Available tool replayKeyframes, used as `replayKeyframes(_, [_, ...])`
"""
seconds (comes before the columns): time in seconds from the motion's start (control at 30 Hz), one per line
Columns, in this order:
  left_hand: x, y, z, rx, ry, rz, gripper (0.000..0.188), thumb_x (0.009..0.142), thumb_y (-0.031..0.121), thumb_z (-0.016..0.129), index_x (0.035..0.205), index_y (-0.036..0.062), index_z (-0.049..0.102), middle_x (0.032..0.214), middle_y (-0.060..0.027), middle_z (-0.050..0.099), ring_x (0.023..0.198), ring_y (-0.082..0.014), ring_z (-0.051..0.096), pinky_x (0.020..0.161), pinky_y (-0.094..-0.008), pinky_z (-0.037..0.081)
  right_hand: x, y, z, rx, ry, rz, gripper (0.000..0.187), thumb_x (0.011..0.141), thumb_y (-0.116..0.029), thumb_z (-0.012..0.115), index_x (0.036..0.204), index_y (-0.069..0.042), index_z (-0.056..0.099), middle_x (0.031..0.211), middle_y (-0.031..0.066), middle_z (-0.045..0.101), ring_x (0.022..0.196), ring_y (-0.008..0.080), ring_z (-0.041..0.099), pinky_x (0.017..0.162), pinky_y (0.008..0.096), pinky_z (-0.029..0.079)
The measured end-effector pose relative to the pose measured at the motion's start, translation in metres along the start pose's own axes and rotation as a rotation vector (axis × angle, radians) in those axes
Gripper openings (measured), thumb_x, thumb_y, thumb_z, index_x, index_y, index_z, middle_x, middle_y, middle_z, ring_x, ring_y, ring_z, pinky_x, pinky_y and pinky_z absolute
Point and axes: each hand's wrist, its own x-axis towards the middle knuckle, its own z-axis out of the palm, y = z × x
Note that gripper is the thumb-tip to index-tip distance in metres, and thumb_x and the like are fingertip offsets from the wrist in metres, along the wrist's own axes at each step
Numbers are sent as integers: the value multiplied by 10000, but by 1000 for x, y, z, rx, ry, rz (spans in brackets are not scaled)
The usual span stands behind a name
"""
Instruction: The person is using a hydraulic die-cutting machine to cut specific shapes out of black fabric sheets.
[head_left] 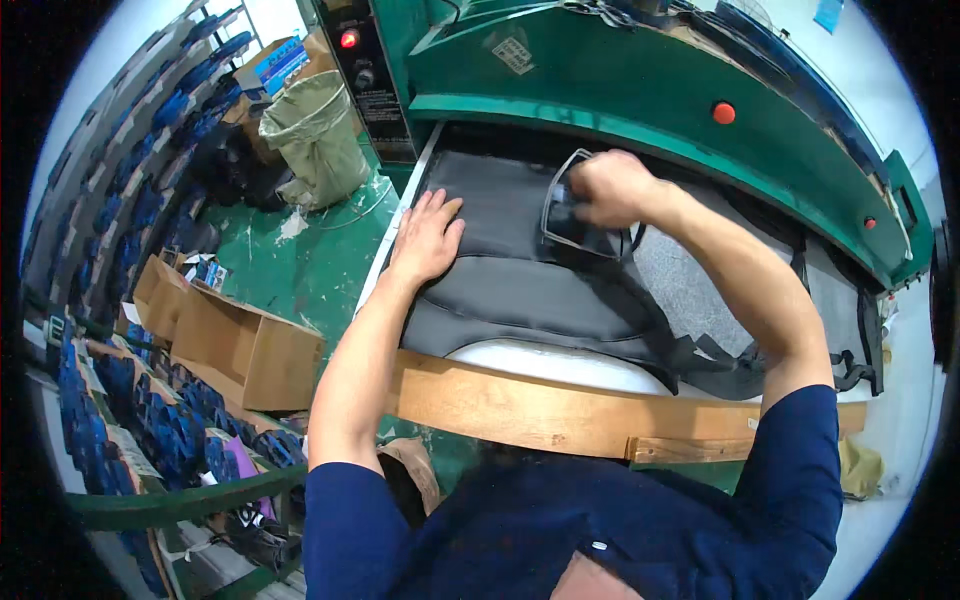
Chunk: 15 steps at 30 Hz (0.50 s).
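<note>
My left hand [428, 238] lies flat, fingers spread, on the left edge of a black padded panel [500, 215] with stitched seams. Farther right, my right hand [615, 190] is closed and partly blurred, knuckles up, over a rectangular loop with a pale, thin rim [551, 205] around a dark inside. Whatever its fingers hold is hidden. Below both hands the padded piece continues as a curved, dark section [545, 300]. To the right of my right hand lies a grey, speckled fabric panel [690, 280], with black straps [725, 370] bunched at its near edge.
A green machine [620, 80] with a red button [724, 112] stands behind the work surface. A wooden board [500, 400] runs along the near edge. At left are an open cardboard box [240, 350], a lined bin [320, 140] and racks of blue pieces [130, 150].
</note>
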Motion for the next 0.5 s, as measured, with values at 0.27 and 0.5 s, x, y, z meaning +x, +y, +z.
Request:
replayKeyframes(0.27, [5, -12, 10, -238, 158, 13, 392, 958, 211, 464, 1282, 20, 576, 1359, -196, 551, 1333, -367, 444, 1110, -489, 320, 87, -49, 4, 519, 169, 598, 383, 725, -339, 711, 915, -8, 741, 963, 190, 720, 942, 325, 697, 818, 409, 547])
replayKeyframes(0.5, [2, 8, -8, -256, 144, -46, 463, 978, 312, 439, 1336, 38, 547, 1339, -193, 565, 1320, -364, 458, 1113, -509, 301, 108, -70, 33, 645, 91, 752, 289, 779, -238, 676, 979, -39, 742, 1025, 163, 722, 1010, 299, 690, 874, 395, 539])
